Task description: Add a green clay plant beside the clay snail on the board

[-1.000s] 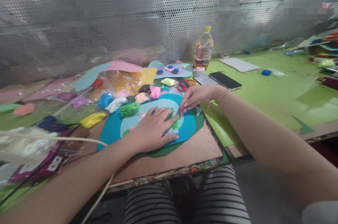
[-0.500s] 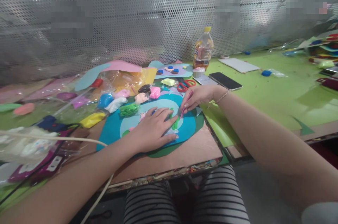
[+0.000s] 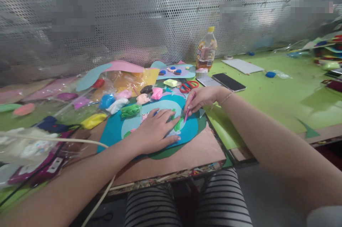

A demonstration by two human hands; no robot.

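My left hand [image 3: 157,129] lies open, fingers spread, over a layered blue paper picture [image 3: 191,129]. Part of the picture's middle is hidden under it. My right hand [image 3: 200,99] pinches a thin pink modelling tool [image 3: 189,108], whose tip points down at the picture. Close to that tip is a green clay strip [image 3: 177,126], just beyond my left fingers. A bag of green clay [image 3: 130,111] rests on the picture's upper left. Behind it sit bagged lumps of pink clay [image 3: 157,93], peach clay [image 3: 143,98] and white clay [image 3: 117,106].
Red-handled scissors [image 3: 189,86] lie behind my right hand, close to a dark phone [image 3: 229,82]. A drink bottle [image 3: 206,49] stands by the perforated metal wall [image 3: 149,16]. A pale cable [image 3: 80,141] crosses at left above a purple power strip [image 3: 40,168]. A white board [image 3: 242,66] lies back right.
The pink tool in my right hand has shifted slightly to the right, its tip moving away from the green strip. My left hand stays in place.
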